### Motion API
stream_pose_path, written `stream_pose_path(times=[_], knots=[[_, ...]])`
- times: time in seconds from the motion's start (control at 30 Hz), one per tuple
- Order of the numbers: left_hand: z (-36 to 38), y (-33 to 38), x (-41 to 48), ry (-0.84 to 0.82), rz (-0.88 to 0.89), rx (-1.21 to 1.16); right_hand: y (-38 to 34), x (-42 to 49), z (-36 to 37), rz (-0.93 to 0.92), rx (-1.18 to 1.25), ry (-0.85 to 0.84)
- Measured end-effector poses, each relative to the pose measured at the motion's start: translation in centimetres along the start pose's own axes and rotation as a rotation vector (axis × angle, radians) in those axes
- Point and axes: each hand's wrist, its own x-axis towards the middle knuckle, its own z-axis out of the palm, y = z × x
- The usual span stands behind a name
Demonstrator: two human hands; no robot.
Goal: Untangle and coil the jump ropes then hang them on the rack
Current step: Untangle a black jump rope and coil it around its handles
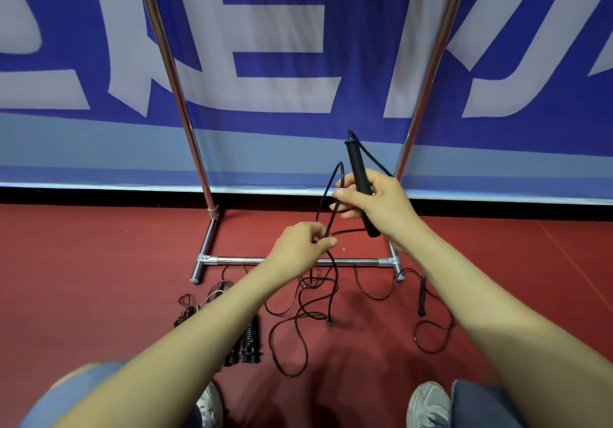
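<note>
**A person holds a black jump rope (pixel 341 163) in both hands before a steel rack (pixel 292 260).**

At the bottom edge, two grey shoes (pixel 428 404) stand on the red floor (pixel 99 278). Above them, left of centre, bundled ropes (pixel 249 341) lie beside the slack (pixel 271 338), which sprawls across to a second handle (pixel 422 296) at right. At centre, the left hand (pixel 300 248) pinches the cord between thumb and fingers. Up and right of it, the right hand (pixel 371 202) curls its fingers round a near-upright handle (pixel 357 169). A blue-and-white banner (pixel 282 62) fills the background.
</note>
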Motion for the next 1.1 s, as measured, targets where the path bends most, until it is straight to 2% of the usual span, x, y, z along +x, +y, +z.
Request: stream_pose_path(times=[0.07, 0.2, 0.23, 0.3, 0.37, 0.4, 0.57, 0.67, 0.8, 0.93, 1.03, 1.1], knots=[[0.3, -0.5, 0.3, 0.122, 0.029, 0.163, 0.0, 0.1, 0.1, -0.014, -0.03, 0.0], [0.2, 0.1, 0.1, 0.232, 0.109, 0.029, 0.1, 0.4, 0.2, -0.01, -0.004, 0.045], [0.0, 0.6, -0.1, 0.225, 0.099, -0.067, 0.0, 0.5, 0.1, 0.008, 0.031, 0.061], [-0.6, 1.5, -0.2, 0.181, 0.039, -0.426, 0.2, 0.7, -0.1, 0.072, 0.066, 0.056], [-1.6, 2.3, -0.1, 0.139, -0.062, -0.88, 0.6, 0.7, -0.3, 0.168, 0.01, -0.026], [-2.3, 2.5, 0.1, 0.151, -0.105, -1.034, 0.9, 0.6, -0.3, 0.217, -0.027, -0.09], [-5.0, 2.2, 0.7, 0.223, -0.212, -1.443, 1.2, -0.4, 0.7, 0.298, -0.034, -0.357], [-4.6, 2.0, 1.0, 0.218, -0.247, -1.498, 1.5, -0.9, 1.7, 0.258, -0.017, -0.375], [-4.2, 2.1, 1.0, 0.237, -0.256, -1.514, 1.9, -1.1, 2.7, 0.19, -0.03, -0.313], [-4.9, 0.9, 1.5, 0.407, -0.193, -1.464, 1.2, -1.1, 2.4, 0.199, 0.05, -0.227], [-5.5, -1.8, 2.7, 0.555, -0.323, -1.547, 0.0, -0.7, 0.9, 0.177, 0.14, -0.147], [-4.9, -3.0, 3.2, 0.473, -0.463, -1.581, -0.4, -0.4, 0.1, 0.178, 0.186, -0.106]])
